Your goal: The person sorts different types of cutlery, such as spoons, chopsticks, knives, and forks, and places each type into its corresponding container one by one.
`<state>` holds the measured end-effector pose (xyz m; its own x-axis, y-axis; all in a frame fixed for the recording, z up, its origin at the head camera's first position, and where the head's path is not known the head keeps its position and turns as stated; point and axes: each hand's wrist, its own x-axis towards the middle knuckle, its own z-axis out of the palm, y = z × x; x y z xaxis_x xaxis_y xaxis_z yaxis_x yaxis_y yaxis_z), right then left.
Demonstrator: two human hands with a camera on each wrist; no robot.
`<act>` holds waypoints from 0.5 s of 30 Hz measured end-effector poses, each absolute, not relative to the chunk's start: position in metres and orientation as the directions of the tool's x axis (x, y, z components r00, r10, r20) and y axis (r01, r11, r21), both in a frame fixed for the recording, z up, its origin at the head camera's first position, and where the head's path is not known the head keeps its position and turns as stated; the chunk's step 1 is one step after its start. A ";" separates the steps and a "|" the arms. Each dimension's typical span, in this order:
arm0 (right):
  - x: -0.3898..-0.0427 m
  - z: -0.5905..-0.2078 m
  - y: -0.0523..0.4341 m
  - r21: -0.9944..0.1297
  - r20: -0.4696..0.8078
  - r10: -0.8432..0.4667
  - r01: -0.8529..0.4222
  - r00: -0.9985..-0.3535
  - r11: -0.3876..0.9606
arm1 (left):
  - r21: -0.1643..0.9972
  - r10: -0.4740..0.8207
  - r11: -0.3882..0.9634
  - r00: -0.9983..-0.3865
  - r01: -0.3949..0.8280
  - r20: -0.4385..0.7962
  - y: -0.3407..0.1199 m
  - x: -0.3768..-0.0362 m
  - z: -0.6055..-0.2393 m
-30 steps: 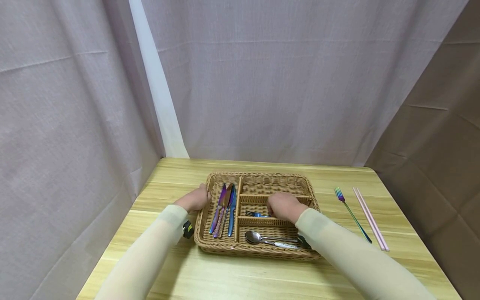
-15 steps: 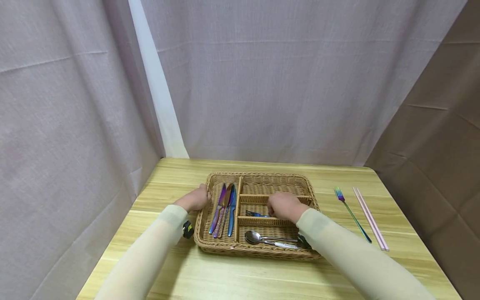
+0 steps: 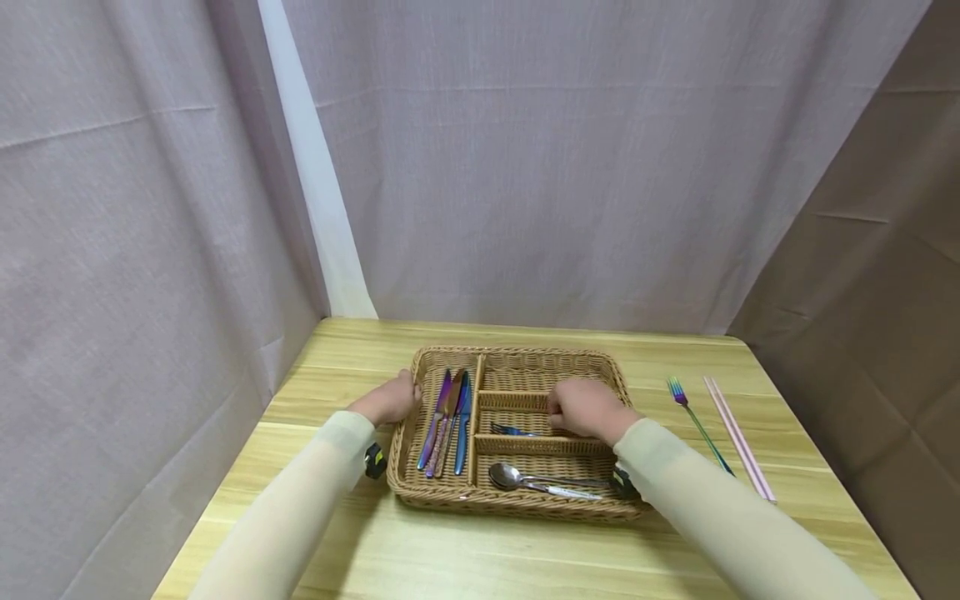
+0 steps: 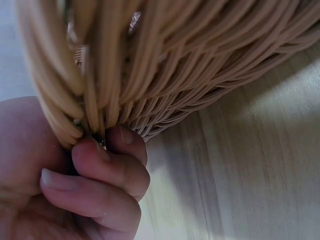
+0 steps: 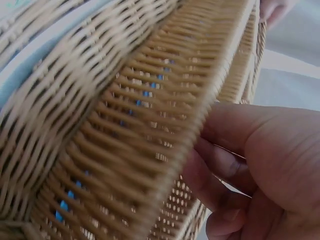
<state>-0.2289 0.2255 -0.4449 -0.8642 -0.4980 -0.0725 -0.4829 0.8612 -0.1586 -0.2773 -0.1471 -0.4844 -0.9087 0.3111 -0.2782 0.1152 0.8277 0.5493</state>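
Hands [image 3: 390,400] on wicker tray [image 3: 517,500]

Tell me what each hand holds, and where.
Left hand grips the basket at its left rim. Right hand is over the middle compartment; hold unclear.

A: What lies on the wooden table [image 3: 525,558] right of centre?
B: A rainbow fork [image 3: 699,425], with pink chopsticks [image 3: 738,437] just beside it, nearer the table's right edge.
A: And behind the table?
B: Pale curtains [image 3: 525,167]
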 end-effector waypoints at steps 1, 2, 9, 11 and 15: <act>-0.230 -0.444 0.228 -0.158 -0.070 -0.488 -0.474 -0.870 0.866 | 0.554 0.308 0.825 -0.908 0.107 -0.285 -0.147 -0.277 -0.485; -0.230 -0.443 0.231 -0.168 -0.071 -0.480 -0.464 -0.874 0.870 | 0.555 0.306 0.825 -0.909 0.105 -0.284 -0.148 -0.277 -0.485; -0.233 -0.427 0.253 -0.245 -0.040 -0.408 -0.387 -0.912 0.889 | 0.572 0.299 0.817 -0.906 0.080 -0.300 -0.148 -0.279 -0.487; -0.235 -0.422 0.263 -0.250 -0.022 -0.383 -0.366 -0.923 0.896 | 0.569 0.298 0.819 -0.906 0.081 -0.300 -0.147 -0.279 -0.487; -0.239 -0.419 0.287 -0.253 0.012 -0.316 -0.309 -0.949 0.917 | 0.565 0.294 0.821 -0.909 0.083 -0.294 -0.146 -0.278 -0.486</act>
<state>-0.2388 0.2873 -0.4190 -0.9486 -0.3164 0.0121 -0.3090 0.9167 -0.2534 -0.2782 -0.1461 -0.4863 -0.9094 0.2941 -0.2940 0.0826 0.8207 0.5653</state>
